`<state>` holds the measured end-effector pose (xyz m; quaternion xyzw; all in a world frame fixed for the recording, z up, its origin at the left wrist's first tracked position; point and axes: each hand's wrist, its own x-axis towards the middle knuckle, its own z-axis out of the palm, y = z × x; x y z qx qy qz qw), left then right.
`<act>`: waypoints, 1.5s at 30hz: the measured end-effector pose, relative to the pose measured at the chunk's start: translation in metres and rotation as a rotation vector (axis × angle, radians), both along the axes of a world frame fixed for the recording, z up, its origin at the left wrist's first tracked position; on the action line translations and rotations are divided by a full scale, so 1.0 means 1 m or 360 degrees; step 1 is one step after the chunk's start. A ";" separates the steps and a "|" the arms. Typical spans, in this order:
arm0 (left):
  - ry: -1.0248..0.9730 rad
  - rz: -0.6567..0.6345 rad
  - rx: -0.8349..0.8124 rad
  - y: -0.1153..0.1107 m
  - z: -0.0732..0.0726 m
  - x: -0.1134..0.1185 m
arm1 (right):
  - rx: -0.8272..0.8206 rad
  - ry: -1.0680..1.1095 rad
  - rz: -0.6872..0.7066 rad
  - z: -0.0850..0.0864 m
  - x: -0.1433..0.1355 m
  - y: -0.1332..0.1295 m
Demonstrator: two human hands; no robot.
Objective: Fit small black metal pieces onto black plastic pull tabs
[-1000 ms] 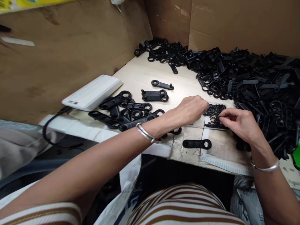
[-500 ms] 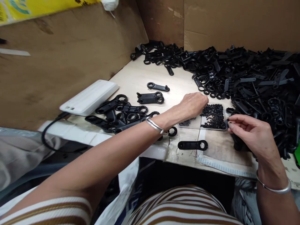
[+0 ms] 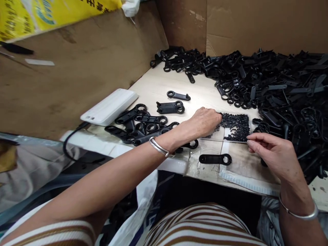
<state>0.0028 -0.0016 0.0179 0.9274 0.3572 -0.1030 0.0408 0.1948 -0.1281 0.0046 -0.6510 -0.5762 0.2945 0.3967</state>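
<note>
My left hand [image 3: 205, 121] is bent down over the left compartment of a shallow clear plastic box [image 3: 216, 139], its fingers curled and their tips hidden. Tiny black plastic pieces [image 3: 237, 124] fill much of the right compartment; smaller grey bits show partly below my left hand. At the box's front right corner, my right hand [image 3: 273, 148] pinches thumb and forefinger together; whatever is between them is too small to make out. In front of the box, one black plastic arm [image 3: 215, 159] with a ring end lies flat near the table edge.
A large heap of black plastic arms [image 3: 276, 82] covers the back and right of the table. Several more [image 3: 143, 124] lie left of my forearm, beside a white power bank [image 3: 110, 106] with a black cable. Cardboard walls [image 3: 84, 65] stand left and behind.
My left hand has dropped lower and shifted left across the box. The right hand has moved slightly left, to the box's corner. The view has turned a little to the left.
</note>
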 end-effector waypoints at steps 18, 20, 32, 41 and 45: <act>-0.0750 -0.0013 0.0089 -0.022 0.002 -0.016 | -0.0103 0.0622 0.0000 -0.007 -0.035 0.010; -0.1169 0.0137 -0.0215 -0.035 0.004 -0.019 | -0.0077 0.0734 -0.0048 -0.010 -0.032 0.008; -0.2186 0.0776 -0.1369 -0.081 -0.018 -0.018 | 0.0057 0.1025 -0.0054 -0.012 -0.045 -0.010; -0.1949 0.0545 -0.0531 -0.089 -0.014 -0.015 | 0.0135 0.0785 -0.0186 -0.015 -0.058 -0.006; -0.1984 0.0593 -0.0662 -0.089 -0.016 -0.015 | 0.0275 0.0573 -0.0218 -0.017 -0.062 -0.007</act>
